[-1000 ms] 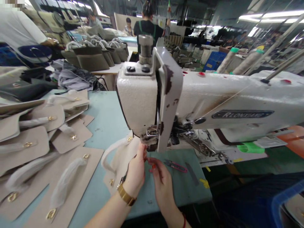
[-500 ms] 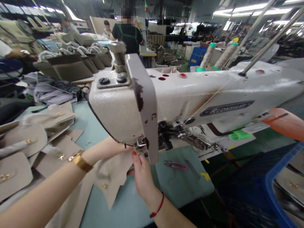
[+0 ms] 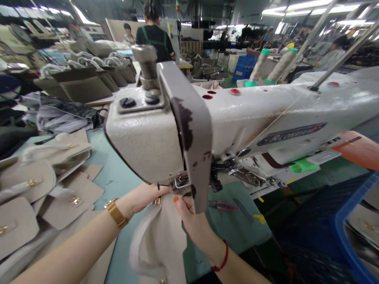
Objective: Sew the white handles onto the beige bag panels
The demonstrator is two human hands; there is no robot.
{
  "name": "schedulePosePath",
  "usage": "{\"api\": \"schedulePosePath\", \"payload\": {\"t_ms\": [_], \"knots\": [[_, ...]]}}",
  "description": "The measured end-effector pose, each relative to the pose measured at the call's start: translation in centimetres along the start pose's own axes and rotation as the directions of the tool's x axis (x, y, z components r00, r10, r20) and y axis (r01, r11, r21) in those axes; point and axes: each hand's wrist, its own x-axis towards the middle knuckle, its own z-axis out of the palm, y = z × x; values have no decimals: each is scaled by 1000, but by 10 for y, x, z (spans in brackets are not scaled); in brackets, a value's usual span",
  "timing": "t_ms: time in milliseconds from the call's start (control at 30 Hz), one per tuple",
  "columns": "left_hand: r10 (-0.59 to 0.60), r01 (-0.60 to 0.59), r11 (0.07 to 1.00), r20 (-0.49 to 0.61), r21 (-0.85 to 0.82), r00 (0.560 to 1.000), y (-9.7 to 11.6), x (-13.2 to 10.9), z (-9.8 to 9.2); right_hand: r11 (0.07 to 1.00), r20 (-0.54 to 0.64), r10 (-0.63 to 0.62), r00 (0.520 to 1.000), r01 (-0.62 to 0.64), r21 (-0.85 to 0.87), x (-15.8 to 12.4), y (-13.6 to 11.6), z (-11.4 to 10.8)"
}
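A beige bag panel (image 3: pixel 170 232) with gold fittings and a handle wrapped in whitish film hangs down below the head of a white sewing machine (image 3: pixel 142 134). My right hand (image 3: pixel 194 221) pinches the panel's right edge, thumb on top, its fingers partly behind the machine's grey lever (image 3: pixel 197 138). On the other side, my left hand (image 3: pixel 145 199) reaches under the machine head at the panel's upper left. Its fingertips are hidden there, so their grip does not show. The needle area is also covered.
More beige bag pieces (image 3: pixel 68 205) with gold fittings lie piled at left. Pink-handled thread snips (image 3: pixel 223 206) rest on the green table (image 3: pixel 245 232). A blue basket (image 3: pixel 337 221) holding similar pieces stands at right. Dark bags (image 3: pixel 84 85) and a person (image 3: pixel 154 39) are beyond.
The panel has swung round, so its handle now hangs toward me at the lower middle. Both hands have shifted slightly right, the right one further behind the lever. The camera view has moved a little.
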Motion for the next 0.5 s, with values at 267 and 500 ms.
{"api": "schedulePosePath", "payload": {"t_ms": [267, 500], "knots": [[-147, 139, 986, 85, 94, 985, -11, -15, 10, 995, 35, -79, 996, 81, -66, 6, -5, -25], [-109, 108, 994, 54, 18, 993, -14, -21, 18, 999, 126, -28, 992, 33, -40, 11, -15, -39]]}}
